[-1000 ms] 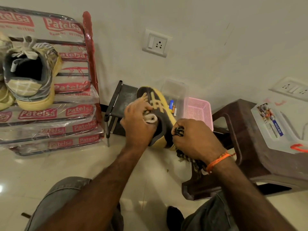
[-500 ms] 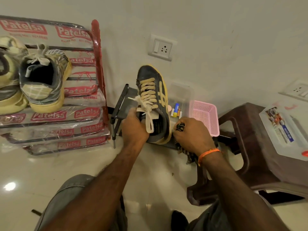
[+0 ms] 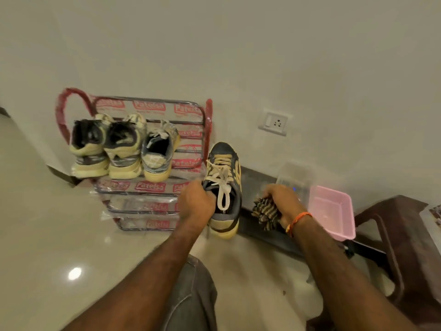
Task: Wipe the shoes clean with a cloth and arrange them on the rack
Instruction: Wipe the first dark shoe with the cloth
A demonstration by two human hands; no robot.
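Here the left grip [image 3: 196,201] holds the sneaker [image 3: 223,187] seemingly by its collar, beside the rack [image 3: 152,187]; the right grip [image 3: 284,201] clutches the cloth [image 3: 265,211].

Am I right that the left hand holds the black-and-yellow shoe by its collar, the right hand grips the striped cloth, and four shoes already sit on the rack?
Not quite: the head view shows three shoes on the rack, not four. The left hand does hold the black-and-yellow shoe by its collar, and the right hand grips the striped cloth.
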